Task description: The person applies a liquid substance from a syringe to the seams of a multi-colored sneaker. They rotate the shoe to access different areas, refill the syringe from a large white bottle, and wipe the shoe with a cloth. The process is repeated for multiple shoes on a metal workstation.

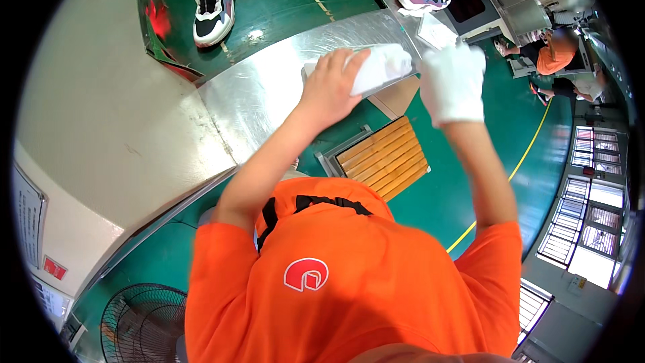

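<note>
Rightward along the bench runs a white bundle, left hand holding it, right hand blurred, grip unclear.

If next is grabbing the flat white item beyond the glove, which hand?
Right, likely: the gloved right hand, though blurred, is nearer the flat white item; the left hand is on the white bundle.

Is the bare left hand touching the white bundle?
Touching. The head view shows the left hand with its fingers lying over the left end of the white bundle, with no gap showing between them.
</note>
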Available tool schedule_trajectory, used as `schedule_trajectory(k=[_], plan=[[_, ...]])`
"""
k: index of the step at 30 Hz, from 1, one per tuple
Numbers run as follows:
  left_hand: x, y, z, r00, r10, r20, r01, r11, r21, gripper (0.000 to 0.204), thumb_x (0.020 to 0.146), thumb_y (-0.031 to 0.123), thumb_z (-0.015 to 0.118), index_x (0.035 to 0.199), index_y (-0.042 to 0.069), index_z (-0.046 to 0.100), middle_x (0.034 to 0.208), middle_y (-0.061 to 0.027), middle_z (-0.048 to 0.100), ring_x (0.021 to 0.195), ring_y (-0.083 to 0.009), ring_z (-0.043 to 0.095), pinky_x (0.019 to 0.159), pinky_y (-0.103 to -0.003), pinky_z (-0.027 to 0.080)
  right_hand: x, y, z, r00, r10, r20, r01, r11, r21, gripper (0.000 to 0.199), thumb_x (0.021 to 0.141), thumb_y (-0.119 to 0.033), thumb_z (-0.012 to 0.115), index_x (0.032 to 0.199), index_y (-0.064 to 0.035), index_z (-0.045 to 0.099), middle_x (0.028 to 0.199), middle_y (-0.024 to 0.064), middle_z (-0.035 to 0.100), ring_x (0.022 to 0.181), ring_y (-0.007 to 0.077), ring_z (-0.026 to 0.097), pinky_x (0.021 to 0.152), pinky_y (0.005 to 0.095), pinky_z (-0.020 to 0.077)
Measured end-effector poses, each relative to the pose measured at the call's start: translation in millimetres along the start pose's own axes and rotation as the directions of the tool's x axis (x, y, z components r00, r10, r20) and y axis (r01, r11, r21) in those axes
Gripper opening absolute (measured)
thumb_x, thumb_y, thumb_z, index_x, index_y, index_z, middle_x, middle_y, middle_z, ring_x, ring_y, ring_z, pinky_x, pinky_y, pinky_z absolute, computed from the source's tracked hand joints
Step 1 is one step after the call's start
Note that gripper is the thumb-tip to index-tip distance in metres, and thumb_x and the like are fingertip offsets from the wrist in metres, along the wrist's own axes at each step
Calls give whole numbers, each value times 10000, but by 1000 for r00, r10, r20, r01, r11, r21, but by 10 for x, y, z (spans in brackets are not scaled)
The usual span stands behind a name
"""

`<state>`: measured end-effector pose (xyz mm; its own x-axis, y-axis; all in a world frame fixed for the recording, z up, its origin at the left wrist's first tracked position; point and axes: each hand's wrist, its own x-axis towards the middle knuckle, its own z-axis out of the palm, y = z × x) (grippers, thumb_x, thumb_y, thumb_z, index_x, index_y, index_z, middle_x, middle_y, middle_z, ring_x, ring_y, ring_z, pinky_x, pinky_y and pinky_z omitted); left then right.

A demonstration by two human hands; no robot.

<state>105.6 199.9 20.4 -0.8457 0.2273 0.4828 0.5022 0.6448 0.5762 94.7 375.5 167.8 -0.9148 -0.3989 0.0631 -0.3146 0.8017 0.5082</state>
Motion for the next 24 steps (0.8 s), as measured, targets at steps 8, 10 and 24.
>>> schedule_trajectory(k=[8, 10, 24], plan=[[-814, -177, 480, 944, 321, 79, -330, 906, 264, 590, 725, 58, 731, 1285, 163, 576, 1283, -148, 464, 1324, -386, 397, 1062, -624, 354, -1267, -607, 1184, 860, 407, 309, -508, 744, 433, 344, 923, -454, 554, 890, -148, 709, 785, 130, 668, 760, 316, 672, 689, 453, 513], [-955, -214, 401, 959, 250, 136, -275, 939, 209, 541, 779, -2, 655, 1295, 123, 554, 1287, -157, 475, 1312, -399, 415, 1087, -558, 363, -1313, -880, 1421, 759, 388, 524, -651, 409, 640, 379, 940, -450, 530, 1006, -116, 696, 923, 201, 689, 923, 386, 652, 817, 474, 505], [-921, 477, 1085, 533, -586, 610, 846, 350, -402, 491, 947, 361, 554, 1265, -13, 574, 1132, -112, 624, 996, -196, 619, 785, -316, 520, -1307, -994, 1928, 828, 244, 505, -539, 100, 836, 392, 860, -99, 596, 1251, -124, 586, 1127, 212, 640, 989, 387, 632, 854, 425, 503]])
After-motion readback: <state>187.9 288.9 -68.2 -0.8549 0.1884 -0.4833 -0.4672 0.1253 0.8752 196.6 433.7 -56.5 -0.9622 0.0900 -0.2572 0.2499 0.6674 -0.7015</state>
